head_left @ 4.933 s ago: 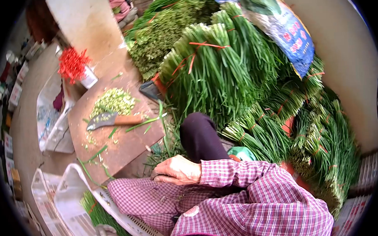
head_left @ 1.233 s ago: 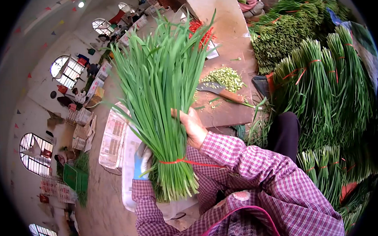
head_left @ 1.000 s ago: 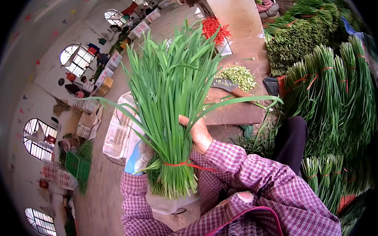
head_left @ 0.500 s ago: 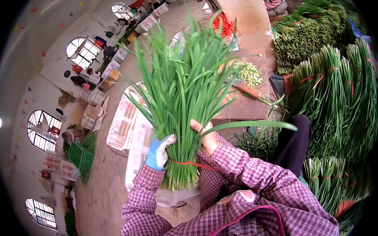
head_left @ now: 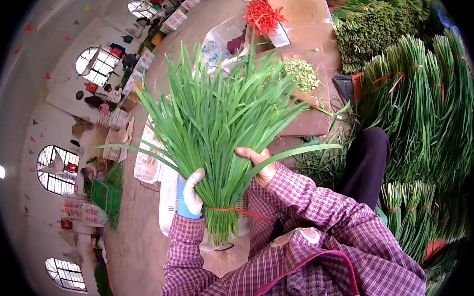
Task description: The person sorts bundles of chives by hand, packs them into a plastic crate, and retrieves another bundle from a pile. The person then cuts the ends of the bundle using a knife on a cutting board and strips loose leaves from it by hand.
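A large bunch of long green leaves (head_left: 220, 117) stands upright in front of me, its leaves fanned out at the top. A red tie (head_left: 226, 209) goes round its lower part, with one end trailing to the right. My left hand (head_left: 191, 193), in a white and blue glove, grips the bunch from the left just above the tie. Bare, my right hand (head_left: 260, 165) holds it from the right, thumb across the leaves and the other fingers partly hidden. One long leaf sticks out to each side.
A brown board (head_left: 312, 118) bears chopped pieces (head_left: 301, 75) and a knife (head_left: 304, 98). Red ties (head_left: 264, 17) hang beyond it. Tied green bunches (head_left: 409, 98) are piled at the right. White crates (head_left: 168, 198) stand behind the bunch; a green crate (head_left: 106, 195) and people are at the far left.
Five seconds ago the bunch was not in my hands; now both grip it. Since half a second ago its leaves have spread wider, and the view has shifted slightly.
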A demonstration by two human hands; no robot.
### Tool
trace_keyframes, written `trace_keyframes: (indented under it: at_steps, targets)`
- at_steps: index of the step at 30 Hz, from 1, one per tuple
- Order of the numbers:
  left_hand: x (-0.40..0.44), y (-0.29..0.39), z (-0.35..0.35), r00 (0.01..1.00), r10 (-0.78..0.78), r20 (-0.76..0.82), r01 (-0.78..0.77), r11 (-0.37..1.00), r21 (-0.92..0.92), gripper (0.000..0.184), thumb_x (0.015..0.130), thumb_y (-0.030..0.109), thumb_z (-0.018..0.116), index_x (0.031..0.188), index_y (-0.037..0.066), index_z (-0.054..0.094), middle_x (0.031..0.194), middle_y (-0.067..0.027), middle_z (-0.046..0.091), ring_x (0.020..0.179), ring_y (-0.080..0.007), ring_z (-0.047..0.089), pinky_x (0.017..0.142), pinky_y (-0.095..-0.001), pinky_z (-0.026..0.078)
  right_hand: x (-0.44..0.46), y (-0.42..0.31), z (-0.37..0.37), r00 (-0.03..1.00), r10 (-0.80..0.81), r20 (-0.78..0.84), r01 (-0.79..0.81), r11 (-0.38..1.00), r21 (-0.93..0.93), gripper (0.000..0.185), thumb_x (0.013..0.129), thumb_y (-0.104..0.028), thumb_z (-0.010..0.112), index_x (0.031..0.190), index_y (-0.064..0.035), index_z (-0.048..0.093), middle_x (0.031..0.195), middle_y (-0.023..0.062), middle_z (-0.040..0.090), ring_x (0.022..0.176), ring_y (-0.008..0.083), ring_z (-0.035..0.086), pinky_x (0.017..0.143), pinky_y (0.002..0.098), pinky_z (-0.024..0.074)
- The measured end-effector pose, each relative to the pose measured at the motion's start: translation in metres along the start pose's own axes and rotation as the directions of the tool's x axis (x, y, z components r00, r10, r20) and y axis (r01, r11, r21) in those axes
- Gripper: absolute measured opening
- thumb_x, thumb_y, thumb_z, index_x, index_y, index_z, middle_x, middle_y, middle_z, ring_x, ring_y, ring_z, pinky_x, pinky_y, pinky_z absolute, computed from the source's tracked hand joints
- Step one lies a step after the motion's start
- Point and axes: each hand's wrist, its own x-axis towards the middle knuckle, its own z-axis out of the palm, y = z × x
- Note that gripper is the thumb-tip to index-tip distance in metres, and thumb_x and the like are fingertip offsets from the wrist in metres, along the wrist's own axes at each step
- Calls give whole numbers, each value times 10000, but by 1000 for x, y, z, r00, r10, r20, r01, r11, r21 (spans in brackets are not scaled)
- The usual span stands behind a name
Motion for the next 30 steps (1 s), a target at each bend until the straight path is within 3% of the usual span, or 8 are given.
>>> trace_keyframes:
  at_steps: [8, 12, 15, 22, 23, 25, 28, 30]
  targets:
    - [-20, -20, -9, 994, -96, 46, 100, 988, -118, 414, 881, 62, 577, 1287, 0, 523, 1231, -114, 607, 1097, -208, 604, 986, -348, 481, -16, 9, -50, 943, 331, -24, -327, 940, 101, 427, 879, -76, 659, 1264, 16, 498, 1152, 163, 632, 987, 278, 672, 863, 451, 582]
    - [-17, -35, -19, 1000, -13, -14, 14, 998, 61, 365, 884, 75, 589, 1236, -12, 547, 1207, -119, 615, 1109, -192, 596, 993, -337, 472, -9, 7, -60, 987, 157, -46, -146, 972, 183, 355, 836, -8, 672, 1170, 25, 556, 1091, 159, 661, 945, 280, 685, 834, 416, 593]
    - [-22, -36, -7, 999, -11, -44, 17, 992, 128, 345, 899, 98, 593, 1227, -3, 558, 1185, -103, 624, 1082, -187, 608, 973, -333, 482, 3, -19, -77, 916, 157, -369, -156, 987, 32, 336, 819, -38, 699, 1121, 37, 573, 1073, 161, 661, 926, 298, 681, 832, 425, 595]
    - [-28, -45, 10, 999, -11, -31, 18, 971, 239, 320, 938, 156, 565, 1211, -11, 581, 1197, -114, 620, 1110, -192, 599, 1001, -331, 463, 13, -97, -144, 890, -205, -408, 152, 976, -159, 301, 880, -153, 653, 1117, 21, 588, 948, 142, 665, 829, 200, 654, 724, 377, 561]
    - [-30, -47, 13, 997, 73, 7, -71, 933, 354, 320, 945, 168, 554, 1203, -18, 587, 1207, -124, 617, 1129, -197, 592, 1019, -336, 451, 7, -118, -140, 783, -303, -543, 154, 940, -303, 323, 888, -163, 657, 1152, 5, 575, 988, 130, 661, 848, 189, 652, 752, 368, 554]
    - [-29, -43, 27, 998, 54, -21, -43, 929, 368, 325, 949, 174, 544, 1199, -28, 588, 1223, -130, 611, 1149, -205, 582, 1035, -341, 438, -7, -152, -115, 631, -597, -495, 334, 785, -521, 366, 911, -169, 649, 1224, -14, 540, 1091, 114, 637, 922, 175, 635, 828, 344, 526]
    - [-26, -44, 48, 994, 104, -35, -79, 904, 419, 336, 928, 162, 563, 1185, -55, 585, 1199, -140, 625, 1122, -214, 600, 1012, -337, 460, -25, -166, -83, 458, -888, 37, 617, 288, -732, 366, 960, -127, 580, 1294, -1, 498, 1254, 110, 568, 1085, 170, 573, 939, 300, 457]
    - [-22, -44, 60, 989, 119, -85, -81, 929, 360, 364, 900, 79, 597, 1225, -76, 540, 1096, -158, 653, 996, -207, 657, 931, -320, 529, -50, -163, -40, 508, -841, 186, 512, 121, -851, 302, 919, -79, 585, 1205, 13, 561, 1076, 105, 622, 984, 175, 592, 884, 295, 471]
